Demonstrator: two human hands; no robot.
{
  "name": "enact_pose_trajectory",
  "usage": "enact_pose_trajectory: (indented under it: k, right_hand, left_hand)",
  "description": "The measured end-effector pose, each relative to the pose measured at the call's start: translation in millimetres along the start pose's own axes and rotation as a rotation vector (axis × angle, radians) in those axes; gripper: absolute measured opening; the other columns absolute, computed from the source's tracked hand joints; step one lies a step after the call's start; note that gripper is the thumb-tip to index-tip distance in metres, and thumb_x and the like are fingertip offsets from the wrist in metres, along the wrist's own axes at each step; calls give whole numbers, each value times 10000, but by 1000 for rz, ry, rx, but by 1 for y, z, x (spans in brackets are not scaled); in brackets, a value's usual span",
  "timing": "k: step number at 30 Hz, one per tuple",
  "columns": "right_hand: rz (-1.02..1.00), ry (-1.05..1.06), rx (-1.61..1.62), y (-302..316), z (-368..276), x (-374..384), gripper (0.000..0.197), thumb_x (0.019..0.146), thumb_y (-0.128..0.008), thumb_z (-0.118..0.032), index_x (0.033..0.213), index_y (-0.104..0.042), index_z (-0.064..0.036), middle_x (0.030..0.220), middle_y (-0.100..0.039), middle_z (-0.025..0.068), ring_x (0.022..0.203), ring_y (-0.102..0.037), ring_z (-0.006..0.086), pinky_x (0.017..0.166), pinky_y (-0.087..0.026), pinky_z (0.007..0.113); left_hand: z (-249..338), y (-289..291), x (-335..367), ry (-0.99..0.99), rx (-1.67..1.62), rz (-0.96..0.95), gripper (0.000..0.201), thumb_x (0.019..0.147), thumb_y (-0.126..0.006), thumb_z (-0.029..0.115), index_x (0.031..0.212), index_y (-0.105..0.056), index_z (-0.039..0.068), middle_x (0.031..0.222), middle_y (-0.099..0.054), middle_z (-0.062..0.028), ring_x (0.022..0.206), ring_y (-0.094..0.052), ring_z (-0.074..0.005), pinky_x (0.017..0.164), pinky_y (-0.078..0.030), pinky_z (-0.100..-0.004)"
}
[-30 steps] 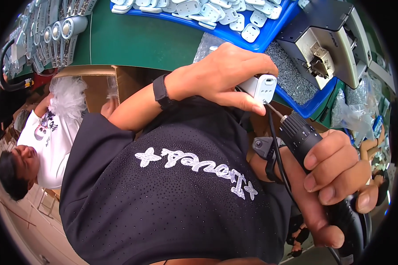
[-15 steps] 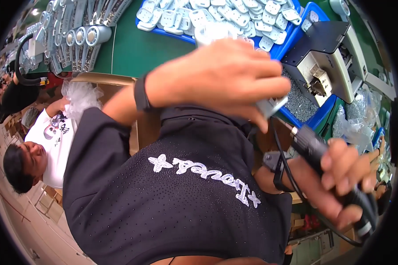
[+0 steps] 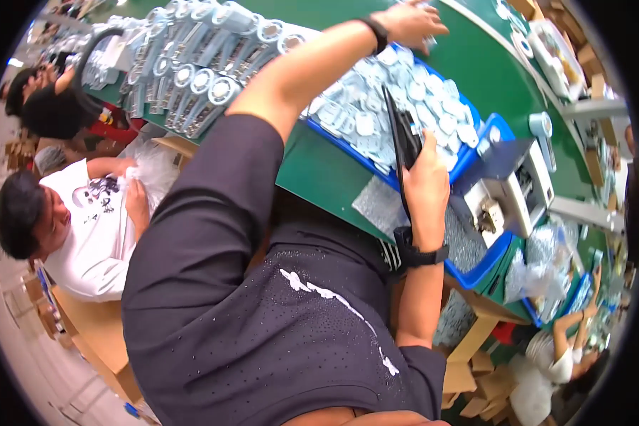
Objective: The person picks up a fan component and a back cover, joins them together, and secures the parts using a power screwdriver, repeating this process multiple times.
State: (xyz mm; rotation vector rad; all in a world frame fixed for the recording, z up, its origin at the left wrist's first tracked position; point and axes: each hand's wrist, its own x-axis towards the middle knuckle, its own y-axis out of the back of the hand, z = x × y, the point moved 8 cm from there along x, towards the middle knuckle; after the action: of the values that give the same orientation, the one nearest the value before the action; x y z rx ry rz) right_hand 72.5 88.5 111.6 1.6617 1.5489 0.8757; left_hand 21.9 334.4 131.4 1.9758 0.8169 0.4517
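Observation:
My left hand [image 3: 409, 25] reaches far out over the green table, past a blue tray [image 3: 468, 165] heaped with pale blue plastic pieces [image 3: 366, 121]. Its fingers curve down around something pale, partly hidden and cut off by the picture's upper edge; what it is I cannot make out. Above the near part of the heap my right hand [image 3: 427, 181] grips a black electric screwdriver [image 3: 406, 142], its dark cord running down beside the wrist.
Rows of pale blue handheld fans [image 3: 224, 89] lie at the left. Right of the tray stands a screw feeder [image 3: 508, 192], with a blue bin [image 3: 486, 266] of small screws beside it. Clear plastic bags [image 3: 547, 255] lie farther right. A person in white [image 3: 89, 234] sits at the left.
My left hand has swung from before my chest out to the table's far part. My right hand has moved up and left with the screwdriver, over the tray. My view has shifted.

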Motion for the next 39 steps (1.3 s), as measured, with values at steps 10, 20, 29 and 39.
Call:
enact_pose_trajectory:
  k: [10,20,29,39]
  right_hand:
    - [92,65,136,36,-19,-24,452,822,-714,-77,1236,-539,-27,765,-661,206,650,-659,390,569,-508,414]
    - [75,-258,1010,47,26,-51,577,823,-706,-30,1363,-503,-9,698,-586,17,507,-515,75,481,-411,215]
    - [147,-247,1164,56,57,-57,592,818,-685,-15,1360,-457,52,710,-585,35,518,-531,102,494,-436,242]
    - [405,-286,1277,68,95,-79,557,827,-683,-42,1316,-429,46,734,-573,66,503,-497,130,511,-453,275]
  left_hand:
    - [-101,59,-289,798,-523,898,505,756,-688,153,1237,-551,81,1156,-572,-104,1101,-500,-305,966,-348,-473]
    - [-184,-53,-363,884,-25,192,439,745,-812,379,1012,-665,63,1411,-438,-184,1357,-340,-403,1068,-321,-557]
    - [-87,61,-316,611,-1387,932,501,725,-854,101,1160,-616,27,1126,-658,-180,985,-656,-225,862,-540,-314]
    - [133,62,-216,506,-2442,618,687,841,-778,297,1332,-411,-12,1074,-654,-153,982,-654,-238,904,-509,-362]
